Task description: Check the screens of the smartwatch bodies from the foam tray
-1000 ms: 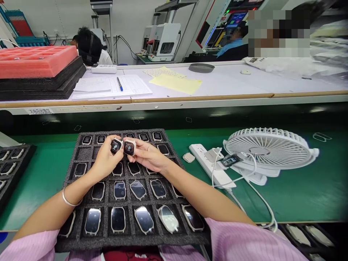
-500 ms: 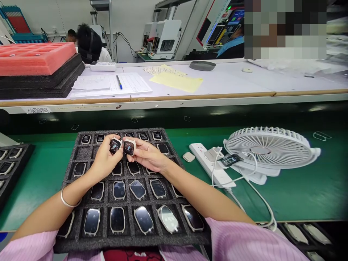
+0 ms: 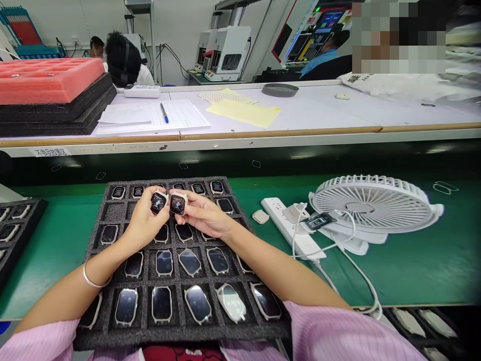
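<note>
Barely shifted: left hand (image 3: 145,220) pinches left watch (image 3: 158,202), right hand (image 3: 203,213) pinches right watch (image 3: 178,204). Both are white-cased, dark screens facing the wearer, near the tray's (image 3: 176,333) far edge.

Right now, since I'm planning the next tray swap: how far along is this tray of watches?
Done: most pockets of the foam tray hold watches. In hand: the left hand holds one lit watch, the right hand a second lit watch, side by side. Left: one empty pocket shows beside the left hand; which seated watches were handled cannot be told.

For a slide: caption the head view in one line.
Left hand holds one watch body, right hand another, above a foam tray of more, beside a white fan.
</note>
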Motion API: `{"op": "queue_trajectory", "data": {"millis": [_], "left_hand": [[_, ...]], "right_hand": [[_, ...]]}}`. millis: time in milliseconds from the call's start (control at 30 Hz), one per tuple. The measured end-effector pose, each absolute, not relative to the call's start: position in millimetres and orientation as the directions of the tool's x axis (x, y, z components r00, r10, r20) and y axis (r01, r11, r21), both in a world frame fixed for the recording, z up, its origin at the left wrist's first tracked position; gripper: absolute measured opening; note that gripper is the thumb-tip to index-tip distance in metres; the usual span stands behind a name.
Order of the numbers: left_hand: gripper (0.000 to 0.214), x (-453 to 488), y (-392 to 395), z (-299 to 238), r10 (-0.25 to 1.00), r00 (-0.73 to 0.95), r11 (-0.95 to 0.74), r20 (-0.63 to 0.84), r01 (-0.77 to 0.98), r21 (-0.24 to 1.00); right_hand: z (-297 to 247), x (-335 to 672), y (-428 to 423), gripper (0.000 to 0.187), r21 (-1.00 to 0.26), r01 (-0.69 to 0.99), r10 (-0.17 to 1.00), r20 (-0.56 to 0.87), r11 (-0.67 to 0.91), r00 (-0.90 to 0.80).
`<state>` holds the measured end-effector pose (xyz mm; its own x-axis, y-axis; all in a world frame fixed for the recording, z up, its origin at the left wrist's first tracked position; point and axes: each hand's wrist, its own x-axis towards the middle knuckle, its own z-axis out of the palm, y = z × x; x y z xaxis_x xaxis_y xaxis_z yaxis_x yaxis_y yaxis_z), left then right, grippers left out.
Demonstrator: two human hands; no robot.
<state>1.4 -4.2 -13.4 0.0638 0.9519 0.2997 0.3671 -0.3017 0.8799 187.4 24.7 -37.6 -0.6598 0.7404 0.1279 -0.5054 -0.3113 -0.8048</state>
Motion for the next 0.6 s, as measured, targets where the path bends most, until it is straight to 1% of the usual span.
{"op": "queue_trajectory", "data": {"millis": [167, 600], "left_hand": [[0.029, 1.7, -4.8, -12.4, 0.954, 0.063, -0.296, 0.294, 0.365, 0.883], [0.031, 0.5, -4.5, -13.8, 0.958, 0.062, -0.284, 0.281, 0.35, 0.893]], "right_hand": [[-36.0, 187.3, 24.0, 0.053, -0.818, -0.487, 0.755, 0.103, -0.306, -0.648], [-36.0, 188.2, 23.4, 0.047, -0.811, -0.498, 0.746, 0.12, -0.306, -0.655]]}}
